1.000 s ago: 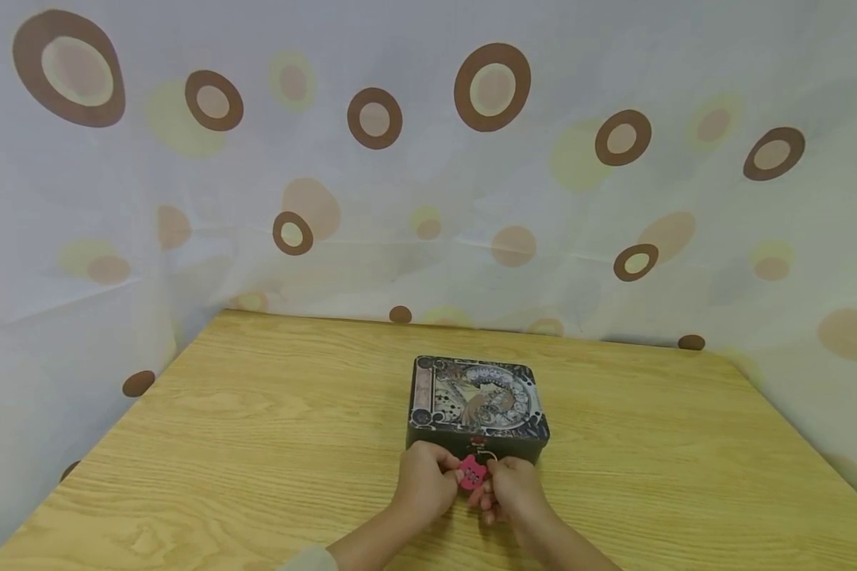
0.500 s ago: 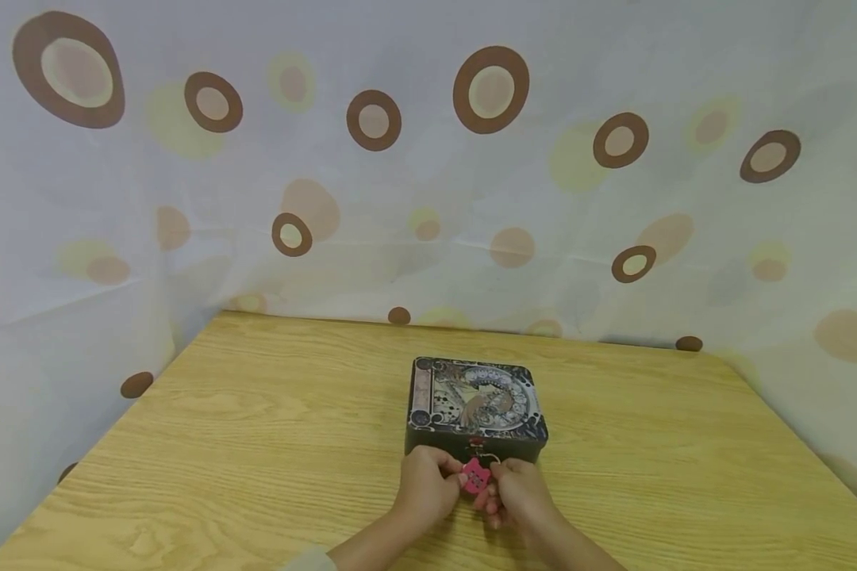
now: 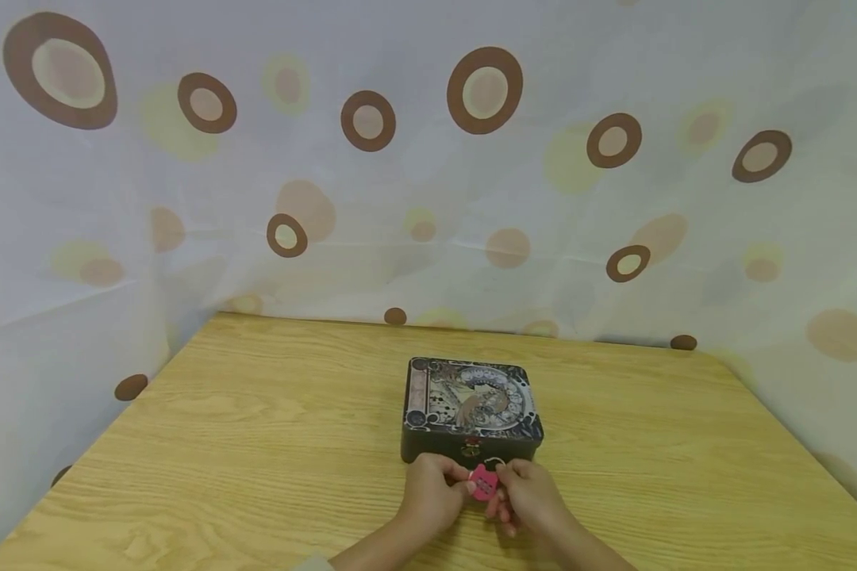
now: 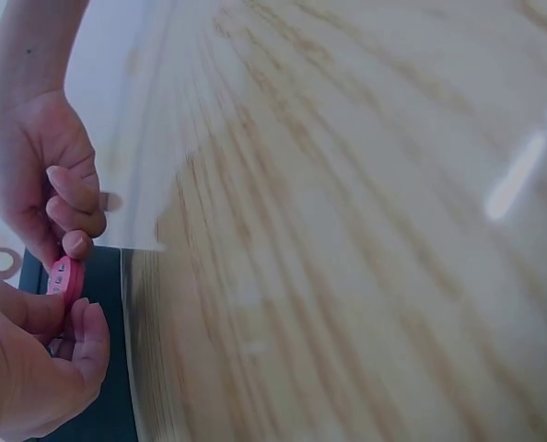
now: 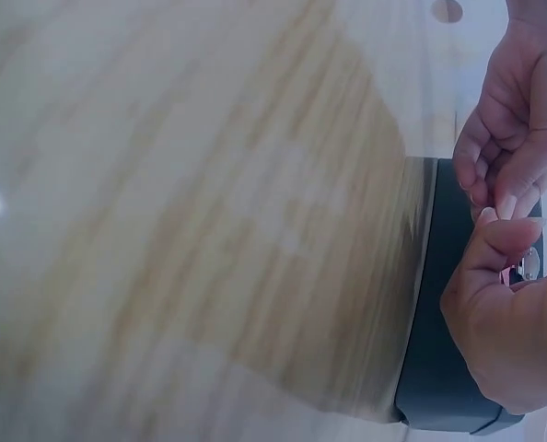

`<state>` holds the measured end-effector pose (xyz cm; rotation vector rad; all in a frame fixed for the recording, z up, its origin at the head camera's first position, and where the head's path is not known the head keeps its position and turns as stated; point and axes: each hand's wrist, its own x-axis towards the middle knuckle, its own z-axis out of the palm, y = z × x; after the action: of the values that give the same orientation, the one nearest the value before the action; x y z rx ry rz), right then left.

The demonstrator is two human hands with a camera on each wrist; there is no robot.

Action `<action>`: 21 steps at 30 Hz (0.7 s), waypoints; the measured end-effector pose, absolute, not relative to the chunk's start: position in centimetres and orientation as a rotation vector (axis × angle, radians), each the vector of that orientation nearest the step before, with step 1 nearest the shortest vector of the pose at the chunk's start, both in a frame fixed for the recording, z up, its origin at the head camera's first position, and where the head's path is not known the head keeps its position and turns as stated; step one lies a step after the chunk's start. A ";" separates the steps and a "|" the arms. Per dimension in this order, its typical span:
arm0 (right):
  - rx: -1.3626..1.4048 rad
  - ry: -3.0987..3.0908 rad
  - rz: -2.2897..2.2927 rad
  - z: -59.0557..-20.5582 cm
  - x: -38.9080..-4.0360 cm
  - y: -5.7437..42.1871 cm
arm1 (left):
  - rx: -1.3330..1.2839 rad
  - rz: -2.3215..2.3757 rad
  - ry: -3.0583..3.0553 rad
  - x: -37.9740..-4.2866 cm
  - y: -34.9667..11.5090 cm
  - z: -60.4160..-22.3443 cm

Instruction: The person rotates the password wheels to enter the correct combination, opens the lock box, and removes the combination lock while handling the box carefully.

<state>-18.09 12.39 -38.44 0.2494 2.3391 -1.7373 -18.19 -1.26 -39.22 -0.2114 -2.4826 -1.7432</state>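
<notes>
A pink combination padlock point(image 3: 483, 483) with dials on its face is held just in front of a dark tin box point(image 3: 471, 400). My left hand point(image 3: 432, 493) pinches its body from the left, thumb and finger at its edge. From the right, my right hand point(image 3: 532, 493) pinches it near the curved shackle point(image 3: 495, 461). That shackle appears apart from the metal clasp point(image 3: 470, 450) on the box's front. In the left wrist view the padlock point(image 4: 68, 276) sits between both hands' fingertips. Fingers mostly hide it in the right wrist view.
The box has a printed picture lid, which lies closed. It stands on a wood-grain table point(image 3: 271, 428). Behind and along the sides hangs a pale curtain point(image 3: 414, 190) with brown and yellow circles.
Both hands have drawn the padlock slightly right and toward me, away from the box front. The clasp is now uncovered, and the shackle has shifted right of it.
</notes>
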 end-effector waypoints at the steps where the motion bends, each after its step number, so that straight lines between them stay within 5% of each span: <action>1: 0.226 2.337 -1.738 -38.5 -18.1 12.6 | -0.209 -1.750 -2.485 -18.2 -1.2 -39.2; 21: -0.178 2.361 -1.534 -37.6 -18.3 16.0 | -0.267 -2.068 -2.371 -17.7 0.1 -39.9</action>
<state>-18.25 15.96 -37.56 -0.1775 2.3610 -1.5342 -17.66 0.08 -39.85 -0.2666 -2.3708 -2.0682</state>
